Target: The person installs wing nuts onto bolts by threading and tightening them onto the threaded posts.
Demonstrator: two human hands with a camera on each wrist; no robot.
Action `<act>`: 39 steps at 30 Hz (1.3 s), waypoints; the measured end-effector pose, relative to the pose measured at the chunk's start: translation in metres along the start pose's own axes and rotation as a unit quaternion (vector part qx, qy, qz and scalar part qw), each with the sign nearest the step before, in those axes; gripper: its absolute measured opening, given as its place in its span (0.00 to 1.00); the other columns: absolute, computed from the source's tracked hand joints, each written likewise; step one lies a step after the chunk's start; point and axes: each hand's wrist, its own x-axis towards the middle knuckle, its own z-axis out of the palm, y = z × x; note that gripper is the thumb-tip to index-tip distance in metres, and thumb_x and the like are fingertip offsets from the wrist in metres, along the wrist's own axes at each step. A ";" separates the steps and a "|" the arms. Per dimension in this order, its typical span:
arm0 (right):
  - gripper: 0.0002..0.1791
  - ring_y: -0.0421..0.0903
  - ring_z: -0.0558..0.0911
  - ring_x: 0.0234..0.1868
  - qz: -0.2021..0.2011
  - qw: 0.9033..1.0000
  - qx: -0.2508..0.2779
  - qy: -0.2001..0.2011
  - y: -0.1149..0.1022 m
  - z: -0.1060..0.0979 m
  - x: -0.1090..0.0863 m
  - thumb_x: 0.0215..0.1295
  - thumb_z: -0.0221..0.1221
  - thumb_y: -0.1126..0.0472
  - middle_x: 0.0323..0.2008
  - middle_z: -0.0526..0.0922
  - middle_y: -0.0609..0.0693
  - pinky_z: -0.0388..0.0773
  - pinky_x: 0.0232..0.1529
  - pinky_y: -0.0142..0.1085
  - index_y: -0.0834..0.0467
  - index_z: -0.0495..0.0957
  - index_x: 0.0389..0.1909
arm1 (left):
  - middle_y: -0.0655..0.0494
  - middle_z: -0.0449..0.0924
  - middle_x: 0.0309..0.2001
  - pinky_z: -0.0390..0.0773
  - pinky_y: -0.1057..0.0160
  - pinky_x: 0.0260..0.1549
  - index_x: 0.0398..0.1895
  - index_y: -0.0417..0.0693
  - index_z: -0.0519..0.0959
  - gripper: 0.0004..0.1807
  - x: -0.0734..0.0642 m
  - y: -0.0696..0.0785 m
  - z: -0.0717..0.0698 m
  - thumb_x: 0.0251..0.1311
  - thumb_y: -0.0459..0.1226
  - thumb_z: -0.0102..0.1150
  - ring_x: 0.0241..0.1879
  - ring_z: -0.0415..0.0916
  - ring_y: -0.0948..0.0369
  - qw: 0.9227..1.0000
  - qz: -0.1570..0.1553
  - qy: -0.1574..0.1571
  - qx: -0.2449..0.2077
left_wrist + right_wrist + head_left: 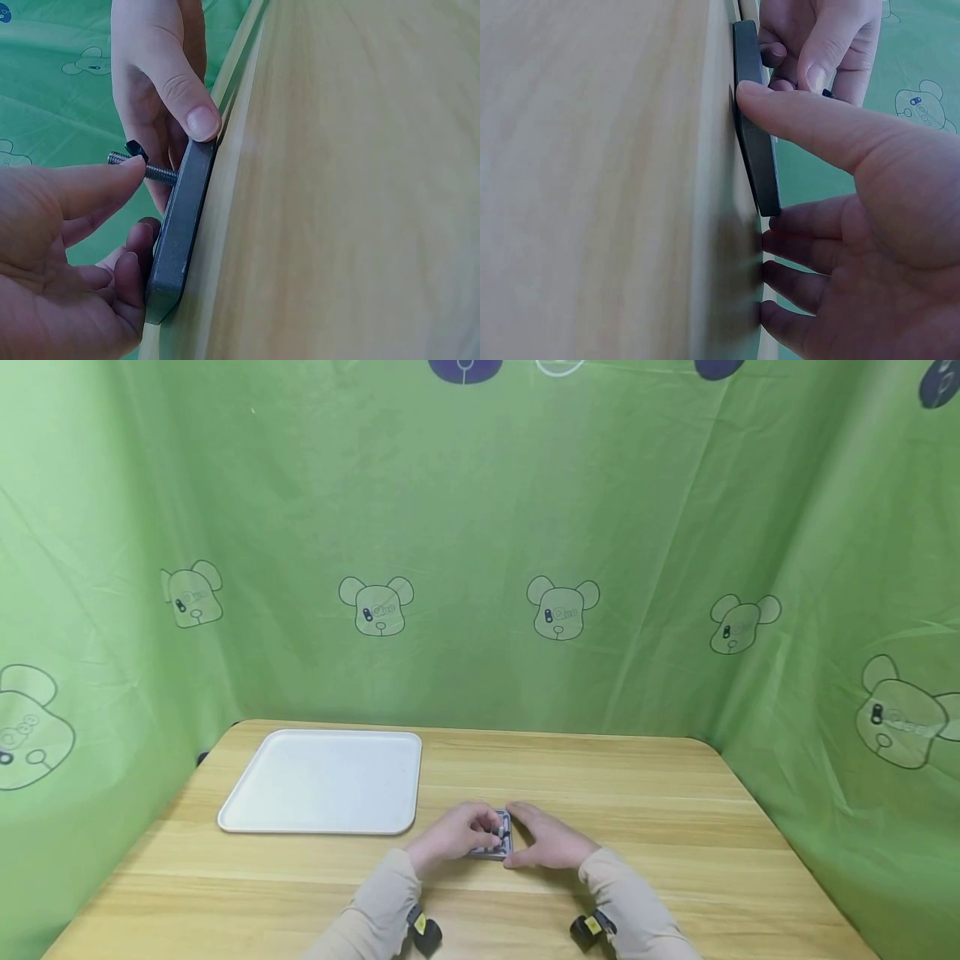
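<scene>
Left hand (453,835) is pinching, thumb against fingers, what looks like a black wing nut (136,149) on a threaded stud (160,174); other fingers are curling by the block's edge. Stud is rising from a small, dark, flat block (180,236). Right hand (553,842) is bracing the block, thumb pressing the near edge, fingers extended, not clenching. Block is lying between both hands on the wooden table (660,835). White tray (322,781) is sitting beyond, to the left. Judgement: the nut is probably being worked along the thread; keeping it square, turning lightly, and bracing the block firmly should avoid cross-threading.
</scene>
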 end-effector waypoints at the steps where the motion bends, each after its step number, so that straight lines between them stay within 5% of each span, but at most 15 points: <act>1: 0.55 0.67 0.59 0.72 0.001 1.000 0.000 0.000 0.000 0.000 0.000 0.49 0.71 0.45 0.72 0.57 0.67 0.54 0.69 0.63 0.67 0.56 0.72 | 0.52 0.80 0.36 0.71 0.68 0.37 0.38 0.42 0.80 0.06 0.000 0.000 0.000 0.57 0.31 0.63 0.35 0.72 0.64 1.000 0.001 -0.001 0.000; 11: 0.55 0.67 0.60 0.72 0.003 1.000 -0.006 0.000 0.000 0.000 0.000 0.49 0.70 0.44 0.72 0.57 0.67 0.55 0.69 0.64 0.66 0.56 0.72 | 0.51 0.80 0.36 0.73 0.66 0.38 0.41 0.44 0.81 0.09 0.000 0.001 0.000 0.58 0.30 0.62 0.36 0.73 0.63 1.000 0.001 -0.012 0.006; 19: 0.55 0.68 0.59 0.72 -0.003 1.000 -0.001 0.000 0.000 0.000 0.000 0.49 0.71 0.46 0.72 0.58 0.68 0.54 0.69 0.63 0.68 0.56 0.71 | 0.47 0.78 0.37 0.72 0.67 0.38 0.43 0.39 0.75 0.13 -0.002 0.001 0.002 0.54 0.29 0.65 0.36 0.71 0.62 0.999 -0.018 0.017 -0.025; 28: 0.55 0.67 0.59 0.72 0.005 1.000 -0.001 0.000 -0.001 0.000 0.000 0.48 0.71 0.46 0.72 0.57 0.67 0.54 0.70 0.62 0.66 0.56 0.72 | 0.57 0.74 0.31 0.70 0.69 0.32 0.34 0.39 0.74 0.12 -0.002 0.001 0.002 0.51 0.30 0.68 0.32 0.70 0.64 0.999 -0.030 0.025 -0.026; 39: 0.55 0.68 0.59 0.72 -0.004 1.000 -0.001 0.003 0.001 0.001 0.001 0.48 0.71 0.46 0.72 0.58 0.68 0.54 0.69 0.62 0.67 0.56 0.71 | 0.58 0.76 0.31 0.71 0.70 0.35 0.35 0.41 0.77 0.11 -0.002 0.001 0.001 0.51 0.32 0.69 0.32 0.70 0.66 1.000 -0.019 0.012 -0.014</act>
